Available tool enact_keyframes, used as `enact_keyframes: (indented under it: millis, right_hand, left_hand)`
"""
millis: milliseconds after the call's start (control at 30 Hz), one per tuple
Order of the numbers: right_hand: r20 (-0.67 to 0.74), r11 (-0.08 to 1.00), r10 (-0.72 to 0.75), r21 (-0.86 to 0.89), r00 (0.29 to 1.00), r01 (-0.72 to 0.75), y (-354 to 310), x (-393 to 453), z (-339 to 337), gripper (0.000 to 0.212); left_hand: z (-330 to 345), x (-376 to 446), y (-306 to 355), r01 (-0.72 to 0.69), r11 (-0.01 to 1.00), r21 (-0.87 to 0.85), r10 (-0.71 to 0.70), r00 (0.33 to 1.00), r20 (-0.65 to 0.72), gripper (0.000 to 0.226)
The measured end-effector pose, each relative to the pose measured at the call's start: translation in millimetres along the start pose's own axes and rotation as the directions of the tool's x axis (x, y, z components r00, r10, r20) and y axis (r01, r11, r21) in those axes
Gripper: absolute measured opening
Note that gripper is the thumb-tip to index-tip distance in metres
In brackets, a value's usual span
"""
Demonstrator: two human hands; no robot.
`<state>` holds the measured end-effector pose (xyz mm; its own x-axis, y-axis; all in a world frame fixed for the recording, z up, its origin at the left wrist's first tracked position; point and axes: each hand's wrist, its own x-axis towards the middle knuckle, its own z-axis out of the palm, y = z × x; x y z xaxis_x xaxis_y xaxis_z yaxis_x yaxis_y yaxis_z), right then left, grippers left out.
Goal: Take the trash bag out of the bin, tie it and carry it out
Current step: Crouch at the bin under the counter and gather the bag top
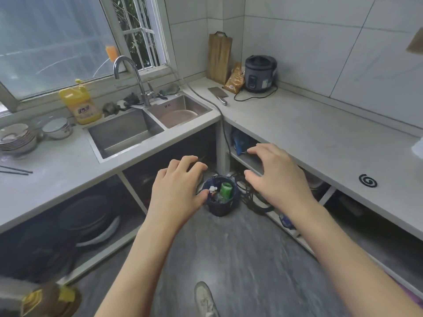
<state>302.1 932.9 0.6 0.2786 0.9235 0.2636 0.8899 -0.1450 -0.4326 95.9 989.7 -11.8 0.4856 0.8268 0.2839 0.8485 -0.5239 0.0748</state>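
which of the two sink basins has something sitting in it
The right basin, the smaller one beside the counter corner: a round pinkish tub sits in it. The larger left basin, below the yellow detergent jug, looks bare steel.

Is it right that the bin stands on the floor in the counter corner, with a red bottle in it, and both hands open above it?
Not quite: the bottle in the bin is green, not red, as the head view shows. The rest is right.
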Motion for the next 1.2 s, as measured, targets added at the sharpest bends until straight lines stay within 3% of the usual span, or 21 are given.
enact_keyframes:
  millis: [300,600,967,1200]
  right_hand:
    - [-0.001,1.0,0.0,0.011,1.0,0.0,-42.8,133.2,52.0,0.044]
    - [0.047,0.999,0.037,-0.029,0.998,-0.035,-55.0,204.8,102.7,0.044]
    - [0.122,0.995,0.09,-0.055,0.988,-0.084,-10.8,256.3,148.7,0.045]
    - [0.173,0.998,0.052,-0.046,0.984,-0.044,47.0,309.2,182.9,0.045]
  left_hand:
    - [19.8,117.2,-94.7,-0.006,0.999,-0.046,0.005,1.0,-0.015,0.047]
    - [55.5,189.0,-152.4,-0.01,0.997,-0.076,0.011,1.0,0.016,0.046]
    - [112.7,251.2,-158.9,-0.004,0.994,-0.107,0.015,0.995,0.095,0.043]
    - [163.7,303.3,-139.5,0.041,0.988,-0.146,-0.031,0.997,0.074,0.034]
